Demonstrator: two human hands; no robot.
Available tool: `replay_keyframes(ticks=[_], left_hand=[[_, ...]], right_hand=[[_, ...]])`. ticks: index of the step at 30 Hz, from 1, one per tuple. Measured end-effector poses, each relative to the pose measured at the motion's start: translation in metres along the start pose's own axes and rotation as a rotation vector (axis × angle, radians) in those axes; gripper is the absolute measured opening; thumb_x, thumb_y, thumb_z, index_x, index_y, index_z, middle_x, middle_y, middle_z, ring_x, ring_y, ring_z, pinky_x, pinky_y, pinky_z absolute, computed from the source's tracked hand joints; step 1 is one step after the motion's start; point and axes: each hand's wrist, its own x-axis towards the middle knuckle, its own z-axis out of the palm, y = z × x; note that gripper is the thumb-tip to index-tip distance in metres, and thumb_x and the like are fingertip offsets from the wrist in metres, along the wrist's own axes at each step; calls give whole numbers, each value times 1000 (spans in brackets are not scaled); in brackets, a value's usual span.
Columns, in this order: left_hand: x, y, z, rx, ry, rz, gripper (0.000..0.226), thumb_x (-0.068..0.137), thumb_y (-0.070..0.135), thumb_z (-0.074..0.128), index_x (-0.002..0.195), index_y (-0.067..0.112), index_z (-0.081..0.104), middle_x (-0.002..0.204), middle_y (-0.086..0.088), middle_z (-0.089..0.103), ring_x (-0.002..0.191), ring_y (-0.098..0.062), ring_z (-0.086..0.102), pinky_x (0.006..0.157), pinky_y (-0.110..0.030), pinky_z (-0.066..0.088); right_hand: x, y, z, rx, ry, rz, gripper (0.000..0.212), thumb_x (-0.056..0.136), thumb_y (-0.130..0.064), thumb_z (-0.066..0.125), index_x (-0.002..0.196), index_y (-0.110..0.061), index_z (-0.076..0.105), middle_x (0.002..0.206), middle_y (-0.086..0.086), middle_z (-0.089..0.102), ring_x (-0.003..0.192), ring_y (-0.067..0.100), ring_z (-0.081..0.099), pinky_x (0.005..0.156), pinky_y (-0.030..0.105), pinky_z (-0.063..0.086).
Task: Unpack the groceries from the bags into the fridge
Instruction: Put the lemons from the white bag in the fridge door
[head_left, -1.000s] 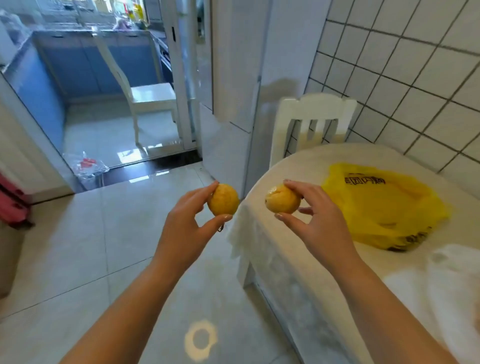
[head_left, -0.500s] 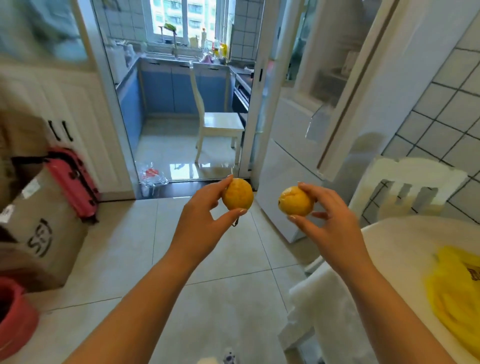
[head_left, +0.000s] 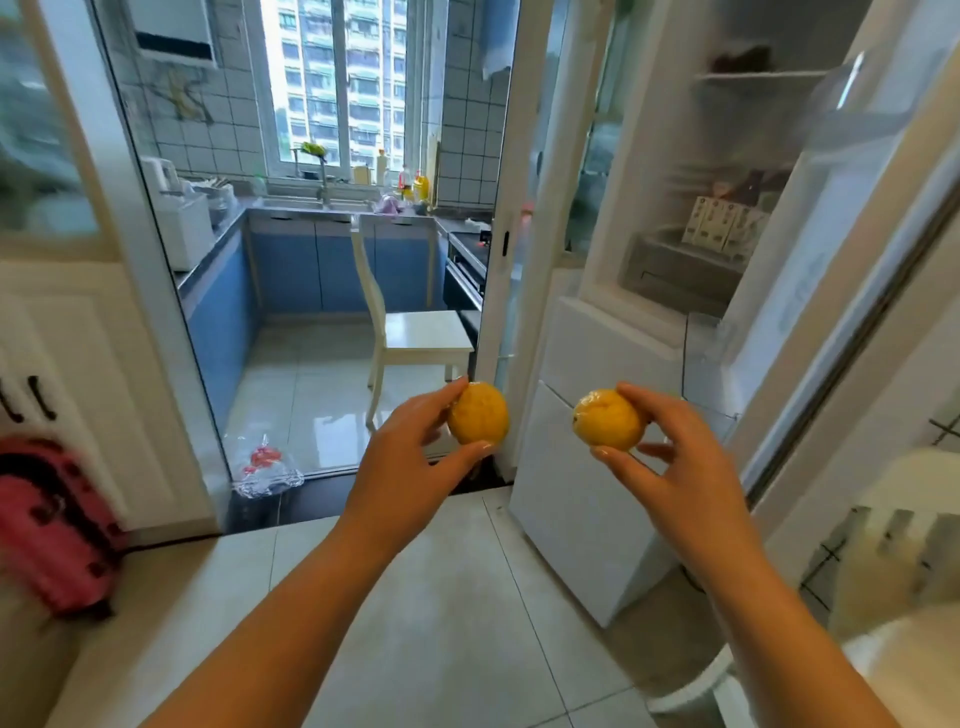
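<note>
The left hand pinches an orange between thumb and fingertips; the right hand grips a second orange the same way. Each fruit sits at the fingertips, forward of the palm, the two held apart at chest height. One per hand likely saves a trip, and the fingertip hold should make them easy to set down. The fridge stands open ahead and to the right, its shelves beyond the right hand, not yet within reach.
</note>
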Motion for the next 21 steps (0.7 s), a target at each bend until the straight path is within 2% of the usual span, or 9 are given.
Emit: replay_keyframes(ticks=[3, 6, 8, 12, 16, 21], left_hand=[[48, -16, 8, 1, -49, 21, 56, 72, 39, 64, 119, 48, 35, 118, 22, 43, 103, 2, 48, 72, 0, 40], [97, -35, 19, -34, -107, 49, 55, 69, 44, 62, 115, 55, 34, 111, 34, 41, 100, 9, 48, 70, 0, 41], [129, -50, 28, -44, -146, 67, 55, 67, 48, 62, 113, 59, 32, 110, 34, 41, 100, 8, 49, 72, -3, 40], [199, -75, 44, -76, -252, 146, 54, 66, 51, 61, 111, 60, 32, 118, 24, 43, 106, -3, 50, 78, -6, 38], [272, -90, 61, -88, -380, 298, 57, 76, 39, 68, 113, 61, 32, 113, 33, 41, 101, 7, 50, 72, 2, 38], [339, -96, 98, -151, -535, 416, 59, 79, 29, 72, 127, 44, 40, 114, 33, 42, 107, 3, 52, 84, 0, 38]], right_hand=[[36, 14, 8, -35, 21, 20, 54, 69, -44, 63, 119, -42, 41, 112, -21, 44, 97, -4, 49, 72, 8, 40], [66, 33, 16, -65, 46, 58, 55, 69, -44, 63, 119, -42, 42, 116, -16, 47, 101, 2, 50, 76, 10, 41], [84, 44, 24, -98, 71, 106, 56, 68, -44, 63, 120, -41, 43, 117, -15, 47, 101, 4, 50, 76, 10, 39], [122, 63, 38, -165, 164, 168, 50, 68, -44, 63, 113, -47, 41, 110, -25, 44, 96, 4, 51, 71, 8, 38], [161, 75, 48, -226, 307, 233, 48, 69, -43, 62, 111, -47, 40, 108, -30, 42, 93, 1, 51, 73, 7, 37], [193, 89, 49, -335, 450, 361, 48, 69, -44, 63, 112, -44, 40, 116, -15, 46, 95, 6, 51, 74, 9, 37]])
